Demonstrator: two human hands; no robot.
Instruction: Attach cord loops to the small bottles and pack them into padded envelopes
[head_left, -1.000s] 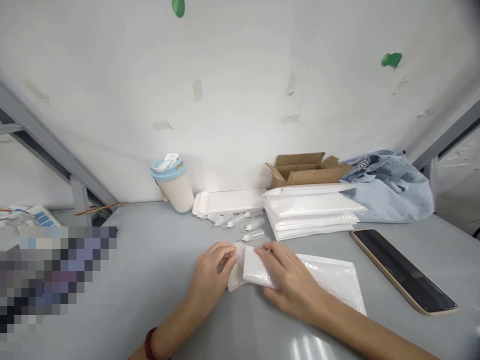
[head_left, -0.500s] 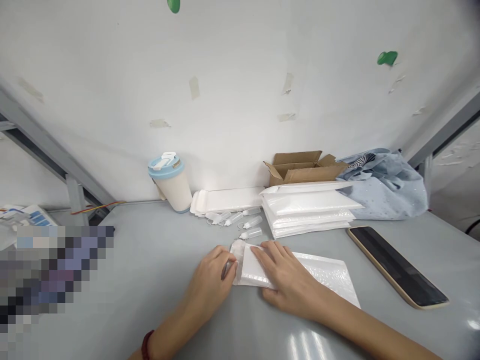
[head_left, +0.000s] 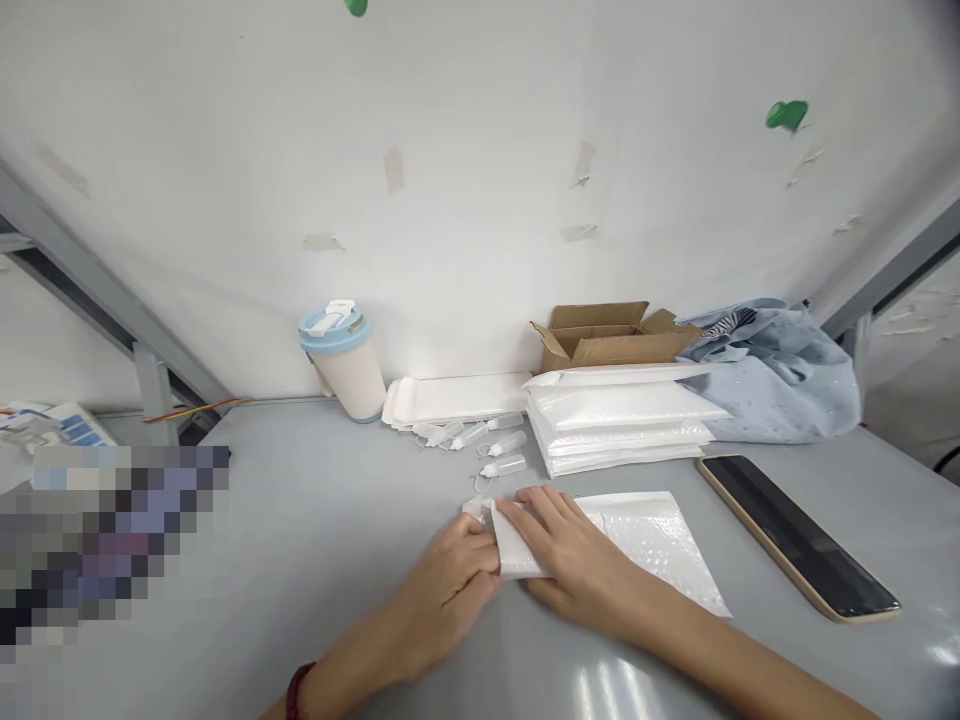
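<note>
A white bubble mailer [head_left: 652,545] lies flat on the grey table, its flap end pointing left. My right hand [head_left: 574,555] rests across its left part, fingertips on top near the far edge and thumb at the near edge, holding it against the table. My left hand [head_left: 454,590] is closed at the flap end, fingers curled onto the flap, whose crumpled clear strip shows just above the knuckles. What lies under those fingers is hidden. Just beyond the mailer lie several small clear dropper bottles [head_left: 504,466] with caps on loops.
Behind stand a stack of bubble mailers [head_left: 622,420], a flat pile of white mailers [head_left: 469,397], an open cardboard box [head_left: 630,347] and a pale blue cloth bundle [head_left: 787,385]. A lidded cup [head_left: 346,365] is at back left; a phone [head_left: 799,535] lies to the right.
My left hand has moved slightly right and closed over the flap end, which now looks bent and more covered. My right hand stays nearly in place on the bubble mailer.
</note>
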